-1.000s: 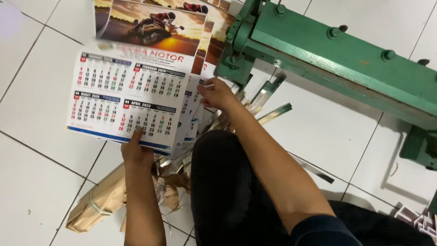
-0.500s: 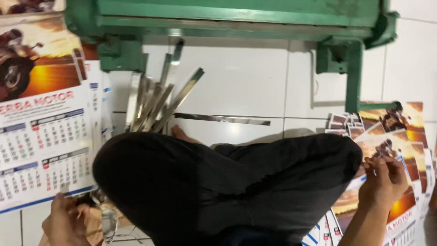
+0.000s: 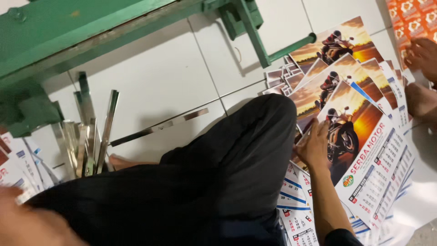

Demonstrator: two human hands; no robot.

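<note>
My right hand (image 3: 314, 146) rests on the left edge of the top calendar sheet (image 3: 368, 150), a poster with a motorcycle picture and date grids, and its fingers pinch that edge. This sheet lies on a fanned stack of the same calendars (image 3: 337, 68) on the white tiled floor. My left hand (image 3: 25, 223) is a blur at the lower left corner, near other calendar sheets (image 3: 18, 164); its grip is unclear. My bent knee in black trousers (image 3: 218, 173) fills the middle.
A green metal machine (image 3: 68, 36) spans the top, with a green lever (image 3: 291, 48). A bundle of thin metal strips (image 3: 91, 136) and one loose strip (image 3: 159, 127) lie on the floor. Another person's bare limbs (image 3: 421, 77) and orange sheets (image 3: 412, 18) sit at the right edge.
The view has swung right, from the left calendar pile to the right stack. My right hand has moved from the left pile across to the right stack and now holds its top sheet.
</note>
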